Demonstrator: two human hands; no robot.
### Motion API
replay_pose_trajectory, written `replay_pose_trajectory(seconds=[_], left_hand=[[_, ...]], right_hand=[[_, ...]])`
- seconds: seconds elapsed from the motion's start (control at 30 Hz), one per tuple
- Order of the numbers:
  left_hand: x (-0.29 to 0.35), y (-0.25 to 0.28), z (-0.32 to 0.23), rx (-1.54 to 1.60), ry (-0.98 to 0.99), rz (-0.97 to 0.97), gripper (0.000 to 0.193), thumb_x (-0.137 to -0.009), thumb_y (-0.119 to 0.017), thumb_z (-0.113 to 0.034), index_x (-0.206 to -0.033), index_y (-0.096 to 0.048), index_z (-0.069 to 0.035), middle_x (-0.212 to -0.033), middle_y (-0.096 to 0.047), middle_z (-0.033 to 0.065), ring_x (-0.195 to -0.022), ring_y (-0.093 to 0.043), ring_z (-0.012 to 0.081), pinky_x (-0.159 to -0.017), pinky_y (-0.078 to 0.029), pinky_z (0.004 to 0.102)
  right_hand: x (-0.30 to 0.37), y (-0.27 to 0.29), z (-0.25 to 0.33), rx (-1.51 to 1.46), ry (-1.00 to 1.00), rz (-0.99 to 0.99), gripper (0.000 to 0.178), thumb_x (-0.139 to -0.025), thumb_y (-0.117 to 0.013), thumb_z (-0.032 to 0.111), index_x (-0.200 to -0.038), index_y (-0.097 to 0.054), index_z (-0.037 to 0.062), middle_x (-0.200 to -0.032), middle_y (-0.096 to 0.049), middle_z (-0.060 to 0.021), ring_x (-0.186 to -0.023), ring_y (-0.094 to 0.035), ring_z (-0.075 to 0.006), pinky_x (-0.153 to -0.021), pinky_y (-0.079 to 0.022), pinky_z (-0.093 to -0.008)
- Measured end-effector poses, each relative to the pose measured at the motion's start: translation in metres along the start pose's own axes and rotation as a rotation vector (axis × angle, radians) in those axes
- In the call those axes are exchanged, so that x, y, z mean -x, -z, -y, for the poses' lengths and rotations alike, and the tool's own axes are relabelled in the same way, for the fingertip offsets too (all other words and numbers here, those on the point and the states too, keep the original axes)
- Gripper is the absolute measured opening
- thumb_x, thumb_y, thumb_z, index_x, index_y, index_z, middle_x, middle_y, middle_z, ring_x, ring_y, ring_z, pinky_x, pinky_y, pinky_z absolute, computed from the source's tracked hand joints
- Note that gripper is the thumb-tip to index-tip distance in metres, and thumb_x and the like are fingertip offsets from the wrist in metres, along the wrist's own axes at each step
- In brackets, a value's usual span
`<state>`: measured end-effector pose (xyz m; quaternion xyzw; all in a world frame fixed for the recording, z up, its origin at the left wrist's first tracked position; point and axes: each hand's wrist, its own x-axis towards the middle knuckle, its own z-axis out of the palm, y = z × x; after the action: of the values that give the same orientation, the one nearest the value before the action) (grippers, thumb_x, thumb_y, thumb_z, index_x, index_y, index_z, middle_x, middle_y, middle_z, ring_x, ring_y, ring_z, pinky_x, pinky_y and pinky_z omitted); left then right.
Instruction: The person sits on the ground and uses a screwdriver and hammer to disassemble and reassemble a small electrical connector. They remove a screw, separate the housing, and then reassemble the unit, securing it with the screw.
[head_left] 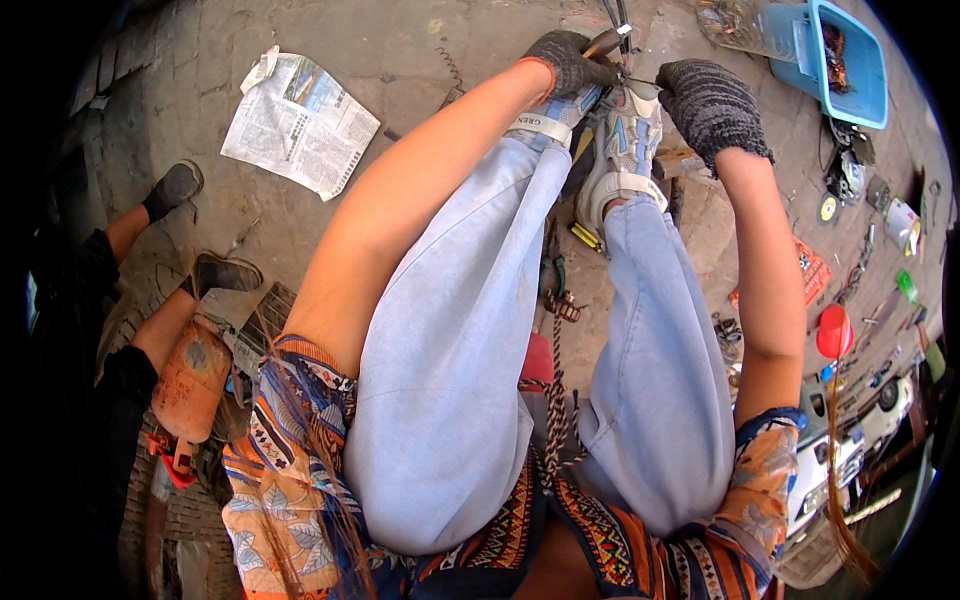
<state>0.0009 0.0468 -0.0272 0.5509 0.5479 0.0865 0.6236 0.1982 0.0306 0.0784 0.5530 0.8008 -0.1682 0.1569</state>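
Observation:
My left hand [571, 66], in a dark grey knitted glove, is closed around a tool with a dark brown handle [606, 43] beyond my shoes. My right hand [712, 108], in a matching glove, is closed at the right. A thin dark wire-like piece [642, 82] runs from its fingers toward the left hand. Dark cords [622, 20] rise at the top edge beside the tool. Just below the hands are my left shoe [568, 108] and right shoe [633, 135]. What the tool's working end touches is too small to tell.
A newspaper sheet [300, 125] lies on the ground at left. Another person's legs [165, 325] are near a rusty orange cylinder [190, 385]. A blue basin [868, 75] stands at upper right. Yellow-handled pliers [586, 237] lie between my feet. Scattered parts and a red round object [833, 331] sit at right.

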Motion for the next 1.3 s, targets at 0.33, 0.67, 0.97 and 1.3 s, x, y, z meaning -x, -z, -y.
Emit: replay_pose_trajectory(seconds=[0.33,0.67,0.97,1.3], left_hand=[[0.001,0.003,0.003,0.023,0.01,0.004,0.034,-0.07,-0.081,-0.031,-0.091,-0.073,-0.006,-0.077,-0.065,0.0042,-0.058,-0.054,0.0111,-0.051,-0.044,0.0278],[0.001,0.003,0.003,0.039,0.031,0.012,0.033,-0.07,-0.081,-0.031,-0.091,-0.073,-0.006,-0.079,-0.066,0.0041,-0.057,-0.054,0.0117,-0.051,-0.044,0.0276],[0.001,0.005,0.004,0.032,0.032,0.048,0.043,-0.067,-0.078,-0.041,-0.094,-0.074,-0.007,-0.082,-0.07,0.0091,-0.07,-0.064,0.0183,-0.067,-0.05,0.031],[0.002,0.004,0.001,-0.022,0.024,0.026,0.042,-0.067,-0.078,-0.041,-0.093,-0.074,-0.007,-0.084,-0.07,0.0104,-0.072,-0.065,0.0196,-0.069,-0.05,0.032]], right_hand=[[0.022,-0.039,-0.041,-0.786,-0.191,0.123,0.029,-0.087,-0.065,0.024,-0.11,-0.067,0.0059,-0.101,-0.069,-0.0125,-0.093,-0.065,-0.0211,-0.085,-0.049,-0.0317],[0.007,-0.065,-0.073,-0.722,0.003,0.091,0.028,-0.087,-0.064,0.02,-0.111,-0.067,0.0057,-0.106,-0.069,-0.0116,-0.096,-0.065,-0.0219,-0.087,-0.048,-0.032],[0.0,-0.064,-0.07,-0.734,0.042,0.112,0.026,-0.088,-0.064,0.018,-0.11,-0.067,0.0059,-0.105,-0.069,-0.0109,-0.095,-0.064,-0.0208,-0.087,-0.048,-0.0316],[0.006,-0.098,-0.069,-1.16,-0.132,-0.091,0.025,-0.089,-0.064,0.016,-0.112,-0.067,0.0053,-0.104,-0.069,-0.0079,-0.095,-0.061,-0.0144,-0.09,-0.046,-0.0278]])
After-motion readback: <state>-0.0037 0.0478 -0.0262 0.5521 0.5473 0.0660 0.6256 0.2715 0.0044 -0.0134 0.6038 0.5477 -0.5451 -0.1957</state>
